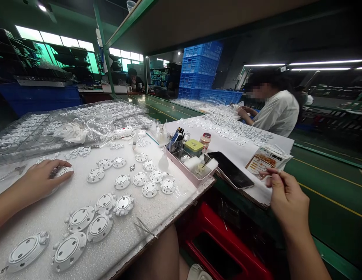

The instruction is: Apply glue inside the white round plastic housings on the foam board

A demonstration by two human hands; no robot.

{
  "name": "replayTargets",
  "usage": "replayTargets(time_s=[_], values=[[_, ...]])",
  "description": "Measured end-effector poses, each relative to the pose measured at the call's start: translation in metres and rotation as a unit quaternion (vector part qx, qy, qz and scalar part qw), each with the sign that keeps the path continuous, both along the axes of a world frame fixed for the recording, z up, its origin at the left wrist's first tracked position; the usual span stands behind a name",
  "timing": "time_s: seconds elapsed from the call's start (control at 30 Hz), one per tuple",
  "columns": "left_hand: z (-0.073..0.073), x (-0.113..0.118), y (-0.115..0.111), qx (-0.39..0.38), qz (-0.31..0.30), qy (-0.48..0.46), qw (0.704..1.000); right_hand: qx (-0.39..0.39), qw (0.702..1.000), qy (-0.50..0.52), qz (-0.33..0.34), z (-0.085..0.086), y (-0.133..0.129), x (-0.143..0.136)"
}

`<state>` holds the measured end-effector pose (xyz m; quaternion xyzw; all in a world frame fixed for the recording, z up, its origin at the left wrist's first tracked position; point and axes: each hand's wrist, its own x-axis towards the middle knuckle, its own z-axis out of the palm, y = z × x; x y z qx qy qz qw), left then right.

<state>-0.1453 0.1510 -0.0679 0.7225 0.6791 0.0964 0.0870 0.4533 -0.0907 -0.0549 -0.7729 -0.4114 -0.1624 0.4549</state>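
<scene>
At the left of the foam-topped table, my left hand point(42, 177) curls its fingers over a white round part point(62, 170); the hand partly covers it. Beyond the table's right side, my right hand point(286, 194) is raised with thumb and fingers pinched together, in front of a printed packet point(264, 161). Anything between those fingertips is too small to make out. Several white round parts point(105, 202) with small holes lie across the foam sheet point(146, 249). Metal tweezers point(145, 227) rest near the table's front edge. Small metal pieces point(132, 167) sit among the parts.
A pink tray point(185, 171) holds tools, bottles and a yellow-green tin point(193, 147). Beside it lie a phone point(230, 170) and a red-lidded jar point(205, 140). Plastic-covered trays point(67, 120) fill the back left. A person in white point(278, 112) works at the right. A red stool point(224, 241) stands below.
</scene>
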Motion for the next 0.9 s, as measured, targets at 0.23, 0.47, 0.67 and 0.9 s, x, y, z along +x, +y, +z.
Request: replayTargets(time_s=[0.23, 0.47, 0.67, 0.9], values=[[0.000, 0.006, -0.007, 0.040, 0.002, 0.000, 0.999, -0.113, 0.993, 0.015, 0.018, 0.004, 0.010, -0.004], [-0.003, 0.007, -0.008, 0.060, -0.007, -0.005, 0.998, -0.241, 0.967, -0.075, -0.047, -0.009, 0.023, -0.028], [-0.005, 0.004, -0.007, 0.050, -0.012, 0.004, 0.999, -0.219, 0.972, -0.070, -0.054, -0.012, 0.030, -0.027], [-0.006, 0.000, -0.002, 0.039, -0.022, 0.008, 0.999, -0.161, 0.953, -0.250, -0.059, -0.011, 0.016, -0.024]])
